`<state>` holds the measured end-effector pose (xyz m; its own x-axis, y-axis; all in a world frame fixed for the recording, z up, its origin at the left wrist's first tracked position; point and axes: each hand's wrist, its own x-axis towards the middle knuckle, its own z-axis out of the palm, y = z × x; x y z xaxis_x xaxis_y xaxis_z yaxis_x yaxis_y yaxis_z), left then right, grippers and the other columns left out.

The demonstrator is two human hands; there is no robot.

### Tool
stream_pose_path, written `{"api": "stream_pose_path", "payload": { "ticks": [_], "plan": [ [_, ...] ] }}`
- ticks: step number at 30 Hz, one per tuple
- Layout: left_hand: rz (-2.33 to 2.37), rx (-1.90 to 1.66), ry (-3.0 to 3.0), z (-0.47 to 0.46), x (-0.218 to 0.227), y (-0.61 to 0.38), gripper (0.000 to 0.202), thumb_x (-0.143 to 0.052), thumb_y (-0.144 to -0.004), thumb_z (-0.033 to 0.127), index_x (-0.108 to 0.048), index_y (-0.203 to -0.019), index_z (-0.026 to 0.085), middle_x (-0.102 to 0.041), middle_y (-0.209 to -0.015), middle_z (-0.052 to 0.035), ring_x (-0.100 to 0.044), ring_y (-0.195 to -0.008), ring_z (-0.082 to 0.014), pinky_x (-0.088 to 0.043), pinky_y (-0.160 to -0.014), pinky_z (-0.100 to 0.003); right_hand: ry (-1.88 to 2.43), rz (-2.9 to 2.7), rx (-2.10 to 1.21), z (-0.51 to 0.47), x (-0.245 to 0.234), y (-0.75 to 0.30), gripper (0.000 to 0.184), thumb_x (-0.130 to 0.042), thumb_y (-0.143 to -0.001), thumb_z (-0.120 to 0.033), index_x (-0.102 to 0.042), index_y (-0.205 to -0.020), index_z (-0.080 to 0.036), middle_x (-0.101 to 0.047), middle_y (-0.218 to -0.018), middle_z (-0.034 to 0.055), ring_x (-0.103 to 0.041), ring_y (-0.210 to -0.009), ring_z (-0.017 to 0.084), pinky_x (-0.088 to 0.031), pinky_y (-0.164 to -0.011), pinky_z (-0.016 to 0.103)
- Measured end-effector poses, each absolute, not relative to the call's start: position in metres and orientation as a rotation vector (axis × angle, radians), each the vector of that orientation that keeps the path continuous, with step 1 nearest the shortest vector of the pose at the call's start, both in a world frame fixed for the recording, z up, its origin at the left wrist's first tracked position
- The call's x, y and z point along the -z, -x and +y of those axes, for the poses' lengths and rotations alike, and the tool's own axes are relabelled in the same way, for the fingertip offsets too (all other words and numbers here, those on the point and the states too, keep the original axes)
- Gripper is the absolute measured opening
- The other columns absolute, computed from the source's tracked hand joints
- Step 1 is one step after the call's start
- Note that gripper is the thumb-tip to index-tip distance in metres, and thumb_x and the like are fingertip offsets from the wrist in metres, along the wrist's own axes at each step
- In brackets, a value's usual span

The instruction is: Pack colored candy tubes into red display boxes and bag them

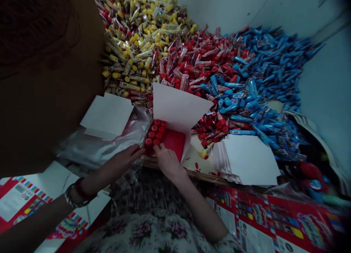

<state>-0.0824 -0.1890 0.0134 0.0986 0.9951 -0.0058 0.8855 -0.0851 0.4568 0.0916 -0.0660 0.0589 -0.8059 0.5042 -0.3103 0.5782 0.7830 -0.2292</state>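
A small red box [175, 143] stands open in front of me, its white lid flap [178, 106] raised. Several red-capped tubes [155, 133] stand packed in its left half. My left hand [120, 162] reaches in from the left, fingers stretched out with the tips against the box's left corner. My right hand [166, 159] sits at the box's near edge, fingertips pressing on the nearest tubes. Neither hand is wrapped round anything.
Big heaps of wrapped tubes lie behind: yellow [137, 29], red [192, 66], blue [260, 70]. A stack of folded white boxes [246, 159] sits to the right, another white flap [108, 115] and clear plastic bags [93, 147] to the left. Printed red cartons [274, 216] lie near me.
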Motion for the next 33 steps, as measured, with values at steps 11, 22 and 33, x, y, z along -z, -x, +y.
{"api": "stream_pose_path", "payload": {
  "ticks": [11,22,33],
  "plan": [
    [1.930,-0.528,-1.989,-0.171,0.007,0.067,0.056,-0.033,-0.076,0.001,-0.042,-0.129,0.016,-0.051,-0.132,-0.0133,-0.053,-0.118,-0.0204,-0.047,-0.097,-0.033,-1.115,2.961,0.341,-0.104,0.021,-0.095,0.050,-0.036,-0.094,-0.019,-0.029,-0.144,-0.024,-0.046,-0.134,0.0189,-0.067,-0.083,0.020,-0.057,-0.064,0.032],
    [2.153,-1.143,-1.640,-0.130,0.020,0.050,0.056,-0.025,-0.096,0.037,-0.006,-0.148,0.036,-0.014,-0.156,-0.0018,-0.022,-0.141,-0.0258,-0.026,-0.113,-0.051,-1.378,3.076,1.458,-0.091,0.022,-0.083,0.066,-0.029,-0.098,-0.029,0.005,-0.148,-0.004,-0.001,-0.155,0.0187,0.001,-0.144,0.024,-0.016,-0.114,0.051],
    [1.732,-1.374,-1.988,-0.074,-0.053,-0.028,0.050,-0.038,-0.090,0.017,-0.039,-0.133,0.042,-0.051,-0.124,-0.0007,-0.053,-0.113,-0.0184,-0.047,-0.098,-0.035,-2.837,2.965,1.041,0.076,-0.055,-0.213,0.048,-0.041,-0.091,-0.038,-0.042,-0.132,-0.013,-0.052,-0.124,0.0170,-0.052,-0.114,0.021,-0.045,-0.094,0.038]
  ]
}}
